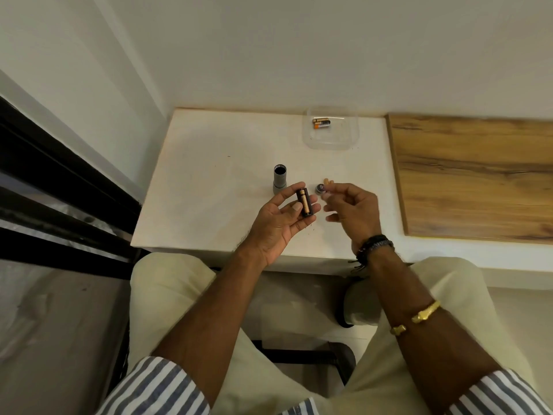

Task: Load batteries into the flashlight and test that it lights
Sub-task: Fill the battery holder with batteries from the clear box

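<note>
Soft, even indoor light, faint shadows cast under the hands, edges bowed by the wide lens, slight softness throughout

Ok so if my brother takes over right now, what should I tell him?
Left hand: holds the black battery holder, with gold cells showing in it.
Right hand: holds nothing, fingers loosely curled beside the small round cap on the table.
The grey flashlight body stands upright, open end up. Spare batteries lie in the clear tub.
Done: flashlight opened, and the holder seems loaded.
Left: probably slide the holder in, screw the cap on, then switch on to test.
</note>
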